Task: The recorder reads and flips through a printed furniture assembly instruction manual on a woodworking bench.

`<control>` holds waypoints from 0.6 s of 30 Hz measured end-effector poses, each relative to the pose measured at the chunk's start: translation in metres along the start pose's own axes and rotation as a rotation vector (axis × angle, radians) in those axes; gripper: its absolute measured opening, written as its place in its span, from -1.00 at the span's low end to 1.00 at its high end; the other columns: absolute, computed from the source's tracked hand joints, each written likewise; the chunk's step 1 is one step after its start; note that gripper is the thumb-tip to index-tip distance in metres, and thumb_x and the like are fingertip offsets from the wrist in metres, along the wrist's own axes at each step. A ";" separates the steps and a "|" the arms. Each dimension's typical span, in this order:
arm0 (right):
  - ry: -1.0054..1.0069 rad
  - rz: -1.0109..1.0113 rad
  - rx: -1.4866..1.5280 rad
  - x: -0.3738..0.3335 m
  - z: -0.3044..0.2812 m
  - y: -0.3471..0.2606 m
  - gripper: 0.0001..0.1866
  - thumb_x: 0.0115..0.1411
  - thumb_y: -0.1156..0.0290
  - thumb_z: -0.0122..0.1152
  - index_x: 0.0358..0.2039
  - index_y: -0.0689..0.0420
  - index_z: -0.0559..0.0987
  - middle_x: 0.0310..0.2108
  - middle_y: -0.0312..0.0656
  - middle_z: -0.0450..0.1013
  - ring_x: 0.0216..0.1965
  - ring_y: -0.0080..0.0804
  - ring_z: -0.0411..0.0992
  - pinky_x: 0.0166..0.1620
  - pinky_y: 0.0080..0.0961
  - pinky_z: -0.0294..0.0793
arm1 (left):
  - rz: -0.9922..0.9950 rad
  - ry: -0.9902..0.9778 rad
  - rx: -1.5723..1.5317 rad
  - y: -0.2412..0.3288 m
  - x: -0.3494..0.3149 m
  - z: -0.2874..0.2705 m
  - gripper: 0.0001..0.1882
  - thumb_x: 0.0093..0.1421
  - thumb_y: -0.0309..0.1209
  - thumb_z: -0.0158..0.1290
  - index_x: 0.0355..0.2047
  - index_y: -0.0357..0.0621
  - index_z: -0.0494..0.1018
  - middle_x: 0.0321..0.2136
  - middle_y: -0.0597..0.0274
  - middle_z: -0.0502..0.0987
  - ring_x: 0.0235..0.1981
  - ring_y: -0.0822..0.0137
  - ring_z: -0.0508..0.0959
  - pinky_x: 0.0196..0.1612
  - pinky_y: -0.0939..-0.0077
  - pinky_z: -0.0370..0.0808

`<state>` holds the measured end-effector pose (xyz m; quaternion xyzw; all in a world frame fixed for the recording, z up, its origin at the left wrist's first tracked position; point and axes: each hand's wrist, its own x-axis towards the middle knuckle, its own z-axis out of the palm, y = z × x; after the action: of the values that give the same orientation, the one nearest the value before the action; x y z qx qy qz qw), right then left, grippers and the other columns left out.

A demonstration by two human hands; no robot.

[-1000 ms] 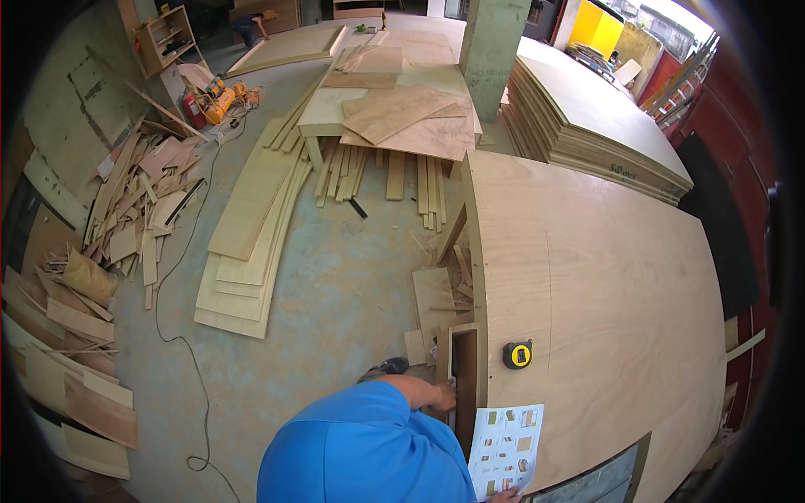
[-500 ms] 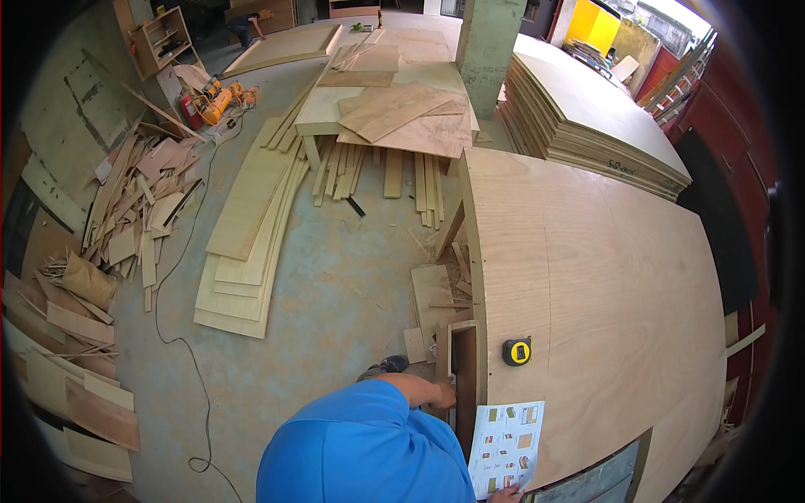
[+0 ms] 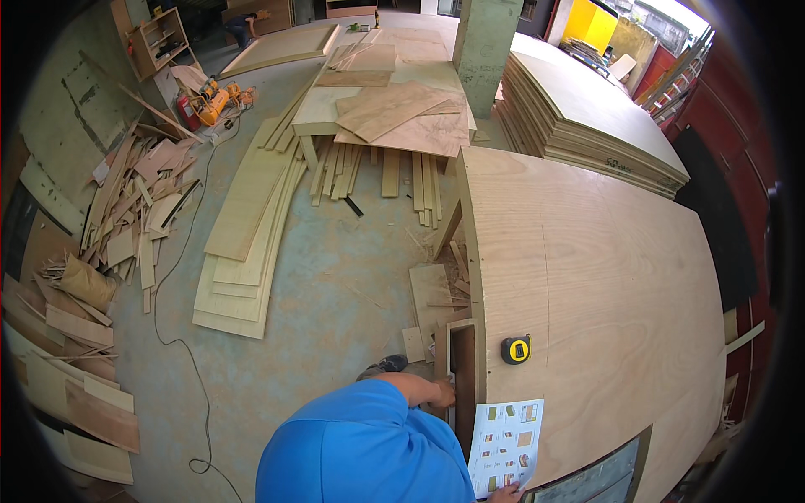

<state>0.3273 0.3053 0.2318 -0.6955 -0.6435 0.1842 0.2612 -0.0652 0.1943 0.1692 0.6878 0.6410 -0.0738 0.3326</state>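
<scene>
1. Narrow wooden frame (image 3: 463,369) stands on edge against the near left edge of the big plywood sheet (image 3: 604,293); open rectangular box shape, dark inside, contents not readable
2. Left hand (image 3: 439,391) is on the frame's left side, near its lower part; fingers curled toward the wood, grip itself hidden, cannot tell how tight
3. Right hand (image 3: 506,493) barely in view at the bottom edge, fingertips touching the near end of a printed paper sheet (image 3: 506,444); cannot tell whether it pinches the sheet or just presses it
4. Paper sheet lies flat on the plywood, white with small coloured pictures in rows
5. Yellow-black tape measure (image 3: 516,349) sits on the plywood just right of the frame, far of the paper
6. Plywood: pale, smooth, visible grain
7. Far right: tall stack of boards (image 3: 587,109)
8. Left floor: long plank strips (image 3: 247,243) and a loose scrap offcut pile (image 3: 126,210)
</scene>
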 end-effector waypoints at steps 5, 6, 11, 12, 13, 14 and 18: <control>0.023 -0.033 -0.029 0.003 0.005 0.013 -0.63 0.30 0.30 0.14 -0.16 0.41 0.62 -0.30 0.23 0.59 -0.30 0.14 0.51 -0.18 0.01 0.46 | 0.001 0.000 0.008 -0.001 0.003 0.005 -0.62 0.32 -0.31 0.00 0.12 0.24 0.58 0.11 0.17 0.56 0.31 0.07 0.40 0.49 -0.21 0.00; 0.026 -0.058 -0.057 0.003 0.005 0.013 -0.64 0.30 0.30 0.13 -0.18 0.41 0.62 -0.32 0.23 0.58 -0.32 0.14 0.51 -0.20 0.01 0.46 | 0.001 0.002 0.005 -0.001 0.003 0.005 -0.62 0.32 -0.31 0.00 0.12 0.25 0.58 0.12 0.17 0.56 0.31 0.08 0.40 0.49 -0.21 0.00; 0.028 -0.047 -0.104 0.002 0.002 0.004 -0.63 0.31 0.27 0.14 -0.18 0.40 0.62 -0.32 0.23 0.58 -0.32 0.17 0.51 -0.22 -0.01 0.47 | 0.001 0.003 -0.013 -0.002 0.002 0.002 -0.62 0.32 -0.31 0.00 0.11 0.25 0.59 0.11 0.18 0.56 0.31 0.08 0.40 0.49 -0.21 0.00; 0.001 -0.029 -0.092 0.001 0.000 -0.001 -0.63 0.31 0.27 0.13 -0.18 0.40 0.62 -0.32 0.24 0.58 -0.31 0.18 0.52 -0.21 -0.02 0.48 | 0.001 -0.024 0.001 -0.001 0.002 -0.001 -0.61 0.32 -0.31 0.00 0.13 0.24 0.58 0.18 0.19 0.53 0.34 0.10 0.37 0.48 -0.21 0.03; 0.001 -0.029 -0.093 -0.001 -0.001 -0.006 -0.63 0.31 0.27 0.13 -0.18 0.40 0.62 -0.32 0.24 0.58 -0.31 0.18 0.52 -0.21 -0.02 0.48 | 0.001 -0.050 0.016 -0.001 0.000 -0.003 -0.60 0.32 -0.31 0.01 0.15 0.22 0.57 0.25 0.20 0.49 0.37 0.11 0.35 0.47 -0.22 0.05; 0.019 -0.038 -0.080 -0.004 -0.001 -0.011 -0.63 0.31 0.28 0.13 -0.18 0.40 0.62 -0.31 0.24 0.58 -0.30 0.18 0.52 -0.21 -0.01 0.48 | 0.000 -0.050 0.015 0.000 -0.001 -0.005 -0.60 0.32 -0.31 0.01 0.15 0.22 0.57 0.25 0.20 0.49 0.37 0.11 0.35 0.47 -0.22 0.05; -0.038 -0.036 -0.011 0.000 -0.001 -0.002 -0.63 0.31 0.28 0.11 -0.17 0.40 0.61 -0.29 0.25 0.59 -0.28 0.21 0.53 -0.19 0.01 0.49 | -0.007 -0.050 0.007 0.000 -0.001 -0.003 -0.61 0.32 -0.32 0.01 0.14 0.21 0.58 0.26 0.19 0.49 0.37 0.11 0.35 0.47 -0.21 0.05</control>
<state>0.3266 0.3054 0.2334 -0.6817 -0.6618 0.1889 0.2483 -0.0669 0.1952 0.1719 0.6847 0.6346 -0.0941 0.3458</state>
